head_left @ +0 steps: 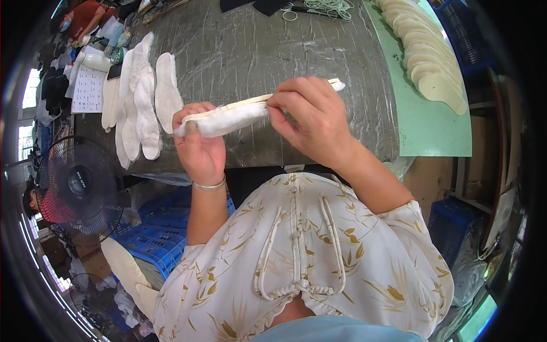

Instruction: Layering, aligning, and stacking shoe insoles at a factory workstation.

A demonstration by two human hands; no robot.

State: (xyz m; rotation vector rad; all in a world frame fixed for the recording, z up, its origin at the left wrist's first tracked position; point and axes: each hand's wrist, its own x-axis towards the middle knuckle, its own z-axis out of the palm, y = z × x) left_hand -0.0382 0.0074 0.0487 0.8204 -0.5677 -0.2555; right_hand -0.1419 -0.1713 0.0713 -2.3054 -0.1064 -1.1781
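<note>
A fluffy white insole [242,118] with a cream backing is held up edge-on above the near side of the worktable. My left hand [199,139] grips its left end, thumb on the white pile and fingers behind. My right hand [310,117] pinches its edge right of the middle, thumb against the fingertips. The insole's right tip pokes out beyond my right knuckles. Just left of my left hand lies a single white insole [167,91] on the table, beside a row of several fluffy white insoles [142,97].
Overlapping cream insoles [433,62] line a green board [410,137] at right. Rubber bands [333,8] lie at the back of the grey worktable [245,45]. A fan [80,181] and blue crates [159,228] stand at left. A person in red [85,20] is at far left.
</note>
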